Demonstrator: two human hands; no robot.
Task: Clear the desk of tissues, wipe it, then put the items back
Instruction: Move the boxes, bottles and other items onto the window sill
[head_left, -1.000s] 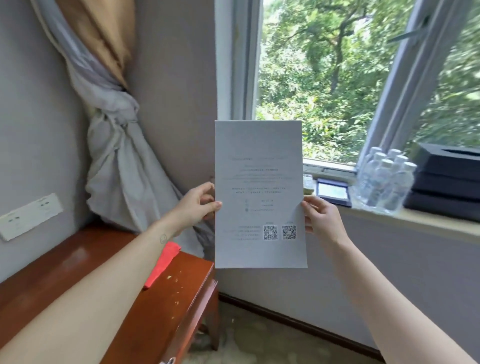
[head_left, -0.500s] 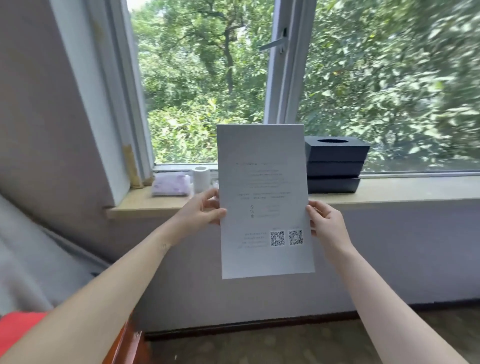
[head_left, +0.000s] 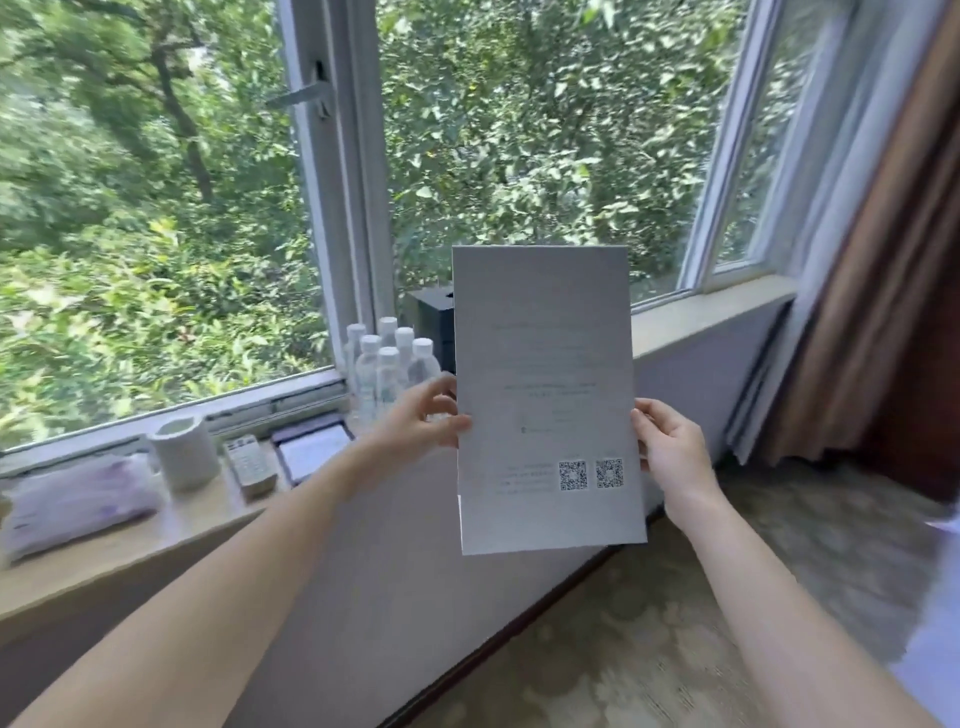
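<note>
I hold a white printed sheet of paper (head_left: 545, 395) upright in front of me; it carries faint text and two QR codes near the bottom. My left hand (head_left: 423, 415) pinches its left edge and my right hand (head_left: 670, 447) grips its right edge. Behind the sheet runs a window sill (head_left: 701, 317). On the sill stand a white tissue roll (head_left: 184, 452), a purple tissue pack (head_left: 78, 499) and a black tissue box (head_left: 431, 322), the box partly hidden by the paper. The desk is out of view.
Several small water bottles (head_left: 389, 364), a remote control (head_left: 249, 465) and a dark tablet-like pad (head_left: 311, 449) also sit on the sill. A brown curtain (head_left: 872, 291) hangs at the right. Patterned carpet (head_left: 701, 597) covers the floor below.
My view has swung right, away from the wooden desk and knotted curtain, along the window sill. The paper stays held up between both hands the whole time.
</note>
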